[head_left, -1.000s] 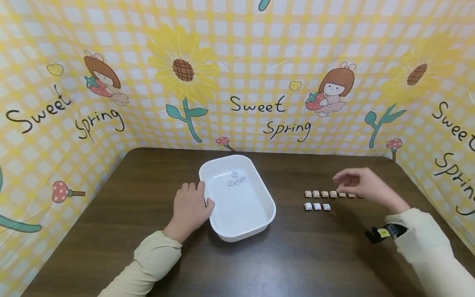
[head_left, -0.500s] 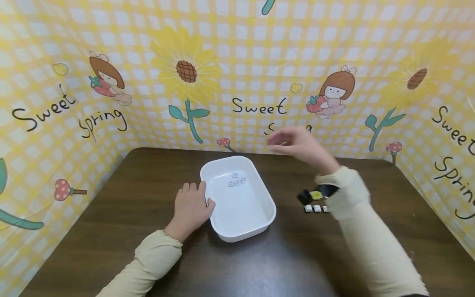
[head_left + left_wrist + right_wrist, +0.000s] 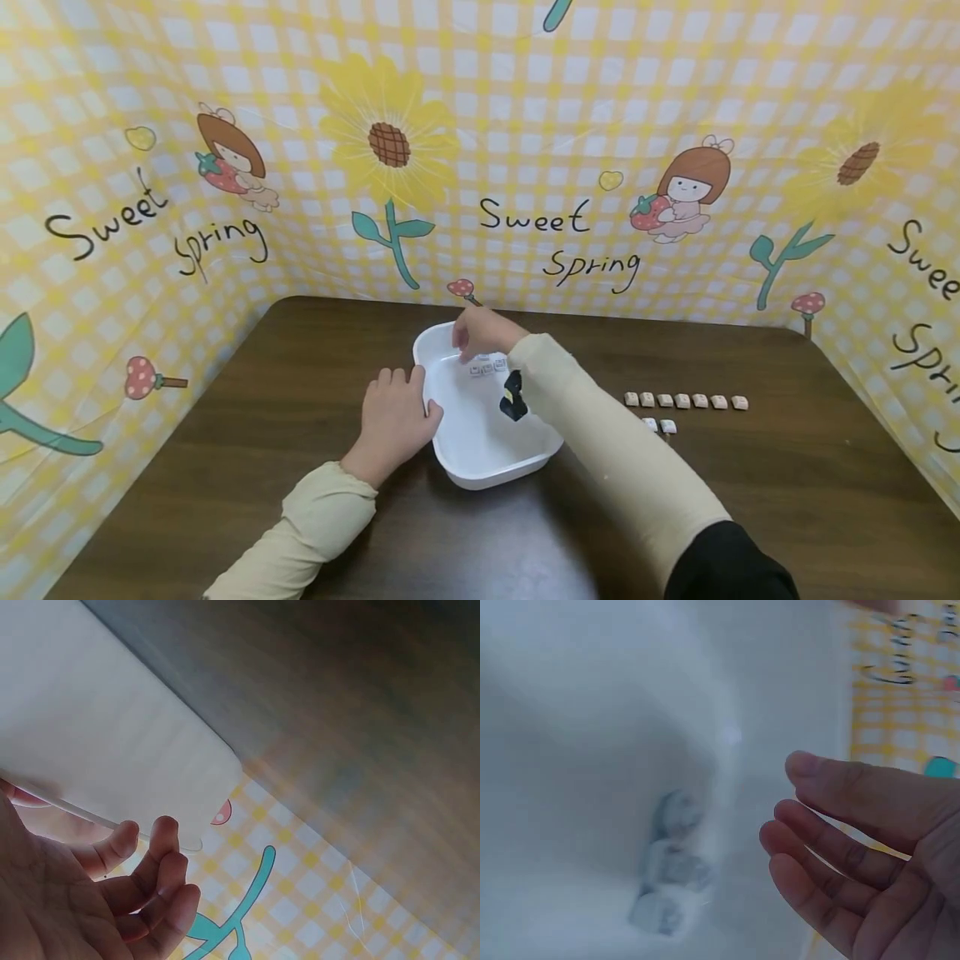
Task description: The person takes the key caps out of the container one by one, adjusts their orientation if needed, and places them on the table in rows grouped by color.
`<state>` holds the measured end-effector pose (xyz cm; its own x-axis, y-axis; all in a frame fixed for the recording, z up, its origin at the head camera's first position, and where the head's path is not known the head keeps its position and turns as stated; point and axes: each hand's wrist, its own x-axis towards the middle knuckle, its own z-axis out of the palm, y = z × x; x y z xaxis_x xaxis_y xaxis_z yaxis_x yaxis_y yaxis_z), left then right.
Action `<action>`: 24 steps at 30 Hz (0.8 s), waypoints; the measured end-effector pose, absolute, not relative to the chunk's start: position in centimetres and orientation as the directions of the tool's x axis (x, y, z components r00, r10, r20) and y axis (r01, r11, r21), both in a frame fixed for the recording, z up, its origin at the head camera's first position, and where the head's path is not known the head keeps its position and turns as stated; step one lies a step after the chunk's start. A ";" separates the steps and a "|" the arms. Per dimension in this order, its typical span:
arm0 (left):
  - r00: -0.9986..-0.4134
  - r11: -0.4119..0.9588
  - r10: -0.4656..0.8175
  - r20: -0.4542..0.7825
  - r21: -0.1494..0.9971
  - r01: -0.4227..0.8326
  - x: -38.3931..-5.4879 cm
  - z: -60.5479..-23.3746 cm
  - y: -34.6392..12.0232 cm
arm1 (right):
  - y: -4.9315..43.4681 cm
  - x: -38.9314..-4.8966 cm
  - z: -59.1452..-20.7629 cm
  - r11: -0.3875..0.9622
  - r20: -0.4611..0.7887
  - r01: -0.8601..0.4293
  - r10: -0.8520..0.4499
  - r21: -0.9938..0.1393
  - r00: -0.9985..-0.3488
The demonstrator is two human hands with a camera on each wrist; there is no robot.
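Note:
A white rectangular basin (image 3: 491,481) stands on the dark wooden table. My left hand (image 3: 393,417) holds its left rim, thumb over the edge and fingers along the outer wall (image 3: 142,742). Over the basin's far end hovers my right hand (image 3: 483,331), bent down at the wrist. In the right wrist view its thumb (image 3: 840,774) and loosely curled fingers (image 3: 802,881) stand apart, nothing visible between them. Several small pale keycaps (image 3: 487,368) lie on the basin floor below that hand, blurred in the right wrist view.
Right of the basin, several cream keycaps (image 3: 682,401) form a straight row. A shorter row of white keycaps (image 3: 667,427) lies nearer, partly hidden by the right sleeve (image 3: 615,442). Yellow checked cloth (image 3: 525,167) rises behind the table and at its sides.
My right hand has swung left from above the cream keycap row, passing high over the table, and come down over the basin's far end. The left hand has stayed at the rim.

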<state>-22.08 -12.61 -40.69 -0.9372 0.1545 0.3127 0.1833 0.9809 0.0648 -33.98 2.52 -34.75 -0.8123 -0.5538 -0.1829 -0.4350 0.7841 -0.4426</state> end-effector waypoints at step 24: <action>-0.926 0.978 0.167 0.338 0.065 0.200 -22.0 -40.8 -12.7 | 2.4 -34.6 -37.9 0.821 -0.172 -0.463 -0.536 -0.333 -0.827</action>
